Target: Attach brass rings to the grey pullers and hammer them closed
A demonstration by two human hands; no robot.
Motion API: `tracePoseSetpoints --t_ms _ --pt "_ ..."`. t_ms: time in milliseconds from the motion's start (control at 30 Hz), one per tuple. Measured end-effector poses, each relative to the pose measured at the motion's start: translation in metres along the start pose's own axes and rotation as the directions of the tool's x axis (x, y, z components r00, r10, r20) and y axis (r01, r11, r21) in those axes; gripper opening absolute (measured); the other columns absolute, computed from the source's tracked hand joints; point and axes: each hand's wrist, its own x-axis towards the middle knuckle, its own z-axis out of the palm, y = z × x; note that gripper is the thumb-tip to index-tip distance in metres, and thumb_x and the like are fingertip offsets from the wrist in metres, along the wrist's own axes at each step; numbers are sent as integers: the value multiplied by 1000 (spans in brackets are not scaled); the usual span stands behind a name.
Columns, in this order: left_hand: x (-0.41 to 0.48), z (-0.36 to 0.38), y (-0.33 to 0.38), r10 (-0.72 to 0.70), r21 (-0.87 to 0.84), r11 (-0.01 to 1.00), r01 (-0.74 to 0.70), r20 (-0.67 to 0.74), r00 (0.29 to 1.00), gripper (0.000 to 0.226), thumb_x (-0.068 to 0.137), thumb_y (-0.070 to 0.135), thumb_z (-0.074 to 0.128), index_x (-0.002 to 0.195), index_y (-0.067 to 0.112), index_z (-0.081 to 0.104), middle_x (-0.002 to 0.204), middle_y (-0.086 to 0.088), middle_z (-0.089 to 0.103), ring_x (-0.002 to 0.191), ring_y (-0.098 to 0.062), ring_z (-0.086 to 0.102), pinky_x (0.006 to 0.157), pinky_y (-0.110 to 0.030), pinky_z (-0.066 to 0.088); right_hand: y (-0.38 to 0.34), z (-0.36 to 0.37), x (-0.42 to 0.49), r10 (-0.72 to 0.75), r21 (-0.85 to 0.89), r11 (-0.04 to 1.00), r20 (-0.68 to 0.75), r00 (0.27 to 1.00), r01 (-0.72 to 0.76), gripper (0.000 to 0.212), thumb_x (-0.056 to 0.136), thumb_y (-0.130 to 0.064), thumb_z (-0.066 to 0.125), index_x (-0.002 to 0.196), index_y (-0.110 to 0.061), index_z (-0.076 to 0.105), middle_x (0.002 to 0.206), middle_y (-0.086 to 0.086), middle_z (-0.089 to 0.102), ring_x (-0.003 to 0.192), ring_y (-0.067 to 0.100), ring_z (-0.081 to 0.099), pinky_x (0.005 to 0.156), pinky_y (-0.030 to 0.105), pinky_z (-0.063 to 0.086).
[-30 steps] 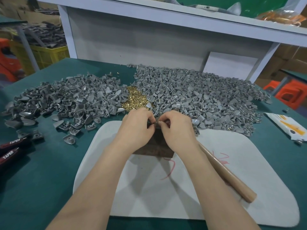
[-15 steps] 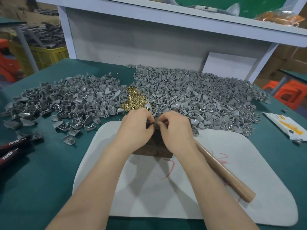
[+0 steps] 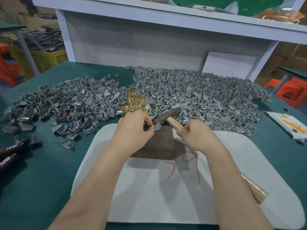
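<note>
**Student:** Where was the workpiece?

**Instructor:** A single small grey metal puller (image 3: 157,128), with a glint of brass at its loop, sat at the far edge of a dark brown rectangular block (image 3: 159,145). The block lay on a white rounded mat (image 3: 166,200) spread over the green-covered surface (image 3: 36,180).

**Student:** How were the hands placed?

**Instructor:** The left hand (image 3: 134,131) pinched the puller between thumb and fingertips, holding it on the block. The right hand (image 3: 197,136) was curled round the pale wooden handle of a hammer (image 3: 166,116). The hammer's dark metal head was tilted just above the puller; whether it touched could not be told.

**Student:** And the stock?

**Instructor:** A small heap of loose brass rings (image 3: 132,102) lay beyond the block, between a left pile of grey pullers (image 3: 66,105) and a larger right pile of grey pullers (image 3: 207,97). Two dark tools marked "TAPER" (image 3: 10,155) lay at the left edge, and a white printed packet (image 3: 289,127) at the right.
</note>
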Motion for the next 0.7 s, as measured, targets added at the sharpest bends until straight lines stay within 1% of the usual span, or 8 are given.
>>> tracePoseSetpoints --t_ms 167,267,333,433,500,600,633,700 --pt "0 0 -2 -73 33 997 76 -79 994 11 84 21 63 74 22 59 91 5 64 92 -20 58 86 -37 47 5 -16 -15 -85 285 949 -186 979 136 14 92 -25 52 105 -21 46 81 -1 64 53 13 63 59 31 49" --pt "0 0 0 -83 52 995 88 -93 992 10 84 22 62 75 23 59 91 4 64 93 -22 57 85 -37 45 4 -20 -27 -208 284 915 -274 939 286 47 93 -25 54 135 -40 41 95 -10 63 77 14 58 71 24 40" --pt "0 0 -1 -73 59 995 79 -91 993 10 85 21 62 75 21 61 91 1 64 94 -25 57 86 -38 44 1 -20 -35 -252 259 890 -406 879 375 49 93 -24 56 136 -44 43 107 -14 66 88 4 60 71 12 36" --pt "0 1 -2 -47 50 997 52 -82 996 14 86 18 63 74 12 65 86 -3 67 91 -28 60 86 -41 47 -5 -19 -51 -305 299 784 -577 757 544 51 92 -15 58 134 -42 47 110 -41 54 97 -21 52 80 -5 32" --pt "0 1 -2 -57 53 997 61 -86 995 13 85 19 64 74 14 67 86 -2 67 91 -28 60 87 -41 46 -6 -15 -56 -418 258 766 -496 761 589 52 92 -12 57 121 -54 52 114 -50 45 111 -19 49 89 -4 31" --pt "0 0 -1 -76 46 996 81 -105 992 7 84 21 66 78 17 69 91 0 65 94 -27 58 88 -41 44 -8 -9 -55 -430 141 867 -274 860 479 51 92 -23 57 123 -61 45 123 -25 60 111 9 59 95 21 44" --pt "0 0 -1 -73 44 996 78 -107 992 7 84 21 66 79 16 69 91 -1 66 94 -28 58 88 -41 45 -10 -11 -54 -414 112 877 -318 853 467 53 92 -24 57 125 -62 43 118 -24 63 107 10 61 92 24 46" --pt "0 0 -1 -63 42 997 67 -100 993 11 84 19 66 76 12 69 87 -5 67 92 -30 59 87 -41 46 -15 -16 -56 -403 165 826 -495 770 539 61 92 -16 57 124 -65 40 113 -42 55 108 -6 58 90 11 44"
